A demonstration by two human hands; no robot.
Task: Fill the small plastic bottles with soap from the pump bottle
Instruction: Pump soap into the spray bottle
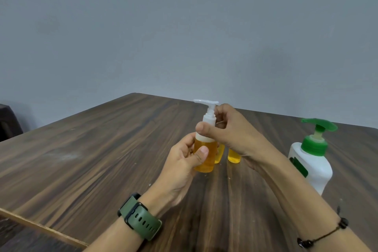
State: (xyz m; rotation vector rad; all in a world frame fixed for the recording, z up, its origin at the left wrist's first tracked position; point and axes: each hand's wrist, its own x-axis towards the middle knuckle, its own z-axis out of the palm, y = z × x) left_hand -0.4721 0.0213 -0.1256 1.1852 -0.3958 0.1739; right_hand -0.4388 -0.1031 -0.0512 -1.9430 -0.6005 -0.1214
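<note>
**A filled small bottle held by body and pump collar**

The fingers (201, 129) of the right hand (231, 135) are pinched round the white pump collar of a small bottle (205, 154), thumb in front and the other fingers curled behind it. Whether the collar is being turned tight or loose cannot be told. Below, the bottle's amber body is gripped by the left hand (184, 161), its thumb laid across the front and the remaining fingers wrapped round the far side. The bottle is held upright just above the table (102, 149), near the middle of the view.

The bottle appears nearly full of amber soap, so it is judged light but not weightless. The clear plastic wall is likely thin and somewhat springy; a hard squeeze with the cap loose could push soap out at the neck. Any soap smeared on the outside would make it slippery. The body is best held at mid height, and the ribbed collar rather than the thin nozzle is the place for twisting, since the nozzle could bend or pump.

Just behind, at about 1 o'clock from the held bottle, two more small bottles (234, 157) with amber soap stand on the table, partly hidden by the hands. At 3 o'clock, well apart, stands the white pump bottle (313, 165) with its green pump, upright and untouched.

A green watch (141, 218) is worn on the left wrist and a black cord bracelet (327, 235) on the right.
</note>
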